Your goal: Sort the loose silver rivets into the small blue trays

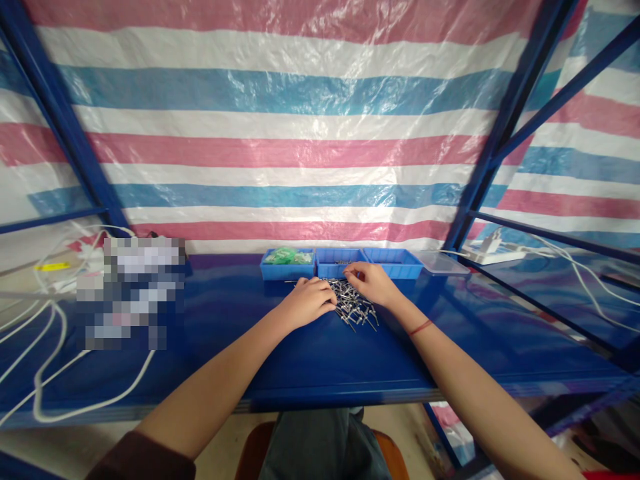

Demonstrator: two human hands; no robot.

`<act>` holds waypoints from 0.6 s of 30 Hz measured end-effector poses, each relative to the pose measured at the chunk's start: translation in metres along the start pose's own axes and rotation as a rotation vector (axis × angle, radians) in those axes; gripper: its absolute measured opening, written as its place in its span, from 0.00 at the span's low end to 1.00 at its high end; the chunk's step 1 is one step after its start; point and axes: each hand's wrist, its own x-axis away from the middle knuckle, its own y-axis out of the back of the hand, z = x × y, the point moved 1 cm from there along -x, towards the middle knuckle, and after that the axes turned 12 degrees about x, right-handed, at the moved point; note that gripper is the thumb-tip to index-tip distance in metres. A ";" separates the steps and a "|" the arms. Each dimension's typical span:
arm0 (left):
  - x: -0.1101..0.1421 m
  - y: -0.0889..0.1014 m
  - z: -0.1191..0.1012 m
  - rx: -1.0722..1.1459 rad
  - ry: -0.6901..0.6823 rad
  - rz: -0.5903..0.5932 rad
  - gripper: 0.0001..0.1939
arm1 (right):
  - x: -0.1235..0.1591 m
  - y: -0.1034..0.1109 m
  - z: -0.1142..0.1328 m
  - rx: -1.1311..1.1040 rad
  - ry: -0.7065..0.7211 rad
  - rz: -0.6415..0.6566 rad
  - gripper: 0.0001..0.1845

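A heap of small grey metal pins (354, 308) lies on the blue shelf (310, 360) in front of me. My left hand (309, 300) rests at the heap's left edge with its fingers curled into the pins. My right hand (369, 280) lies over the heap's far side, fingers bent and pinched near the pins. What either hand holds is too small to make out. Just behind stand three small blue bins: the left bin (287, 264) holds green pieces, the middle bin (340, 262) a few dark bits, and the right bin (393, 262) looks bare.
A clear plastic lid (443, 263) lies right of the bins. White cables (45, 373) loop over the shelf's left part, and a white power strip (493, 252) with cords sits at the right. Blue rack posts and a striped tarp close the back.
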 end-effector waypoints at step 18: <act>-0.003 0.001 0.003 0.018 0.129 -0.185 0.13 | 0.001 -0.002 0.007 -0.138 0.012 0.067 0.11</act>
